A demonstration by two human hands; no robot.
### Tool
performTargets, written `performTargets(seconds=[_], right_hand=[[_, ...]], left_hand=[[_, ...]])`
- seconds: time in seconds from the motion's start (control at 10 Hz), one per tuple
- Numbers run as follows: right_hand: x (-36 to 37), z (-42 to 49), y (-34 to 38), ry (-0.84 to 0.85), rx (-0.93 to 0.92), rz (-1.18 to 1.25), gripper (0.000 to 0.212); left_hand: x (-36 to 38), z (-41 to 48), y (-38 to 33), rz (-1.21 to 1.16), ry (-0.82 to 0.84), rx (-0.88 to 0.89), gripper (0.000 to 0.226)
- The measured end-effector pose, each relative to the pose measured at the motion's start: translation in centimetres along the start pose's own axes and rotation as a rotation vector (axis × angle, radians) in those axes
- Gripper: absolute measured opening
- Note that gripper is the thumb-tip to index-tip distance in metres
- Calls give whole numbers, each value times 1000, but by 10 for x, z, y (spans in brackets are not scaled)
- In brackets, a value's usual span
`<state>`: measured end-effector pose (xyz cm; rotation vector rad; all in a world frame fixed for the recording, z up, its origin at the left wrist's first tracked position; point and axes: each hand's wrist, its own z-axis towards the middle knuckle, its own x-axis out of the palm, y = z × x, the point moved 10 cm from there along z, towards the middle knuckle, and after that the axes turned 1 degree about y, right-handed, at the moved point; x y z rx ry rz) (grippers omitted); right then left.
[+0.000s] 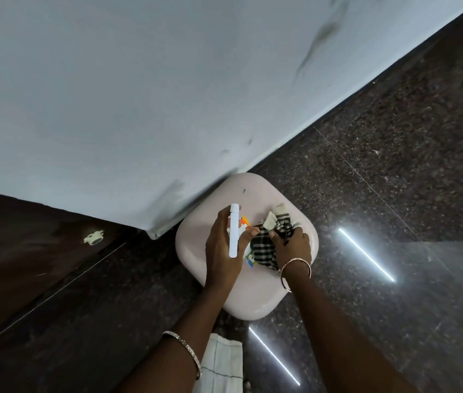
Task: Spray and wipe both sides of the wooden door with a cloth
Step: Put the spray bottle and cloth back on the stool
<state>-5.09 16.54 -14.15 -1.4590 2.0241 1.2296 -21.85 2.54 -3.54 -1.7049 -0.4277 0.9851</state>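
Left hand (224,245) grips the spray bottle (234,231); right hand (292,245) clutches the cloth (267,248).

I am looking down at a pale pink stool (255,296) that is standing on the dark speckled floor (394,194), just beside the wall (139,95) corner, and carrying a crumpled black-and-white checked cloth (264,248) on its seat.

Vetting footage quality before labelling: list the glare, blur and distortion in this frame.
Head view: two bright strip reflections glare on the polished floor; upper-right floor looks softly blurred; the wide lens tilts the wall; left hand, spray bottle, right hand and cloth are sharp but dim.
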Motion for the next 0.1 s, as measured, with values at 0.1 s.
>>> performTargets(seconds=[0.1], right_hand=[[-9, -17, -3, -21, -1, -126, 51]], left_hand=[[-4, -8, 8, 69, 82, -82, 73]])
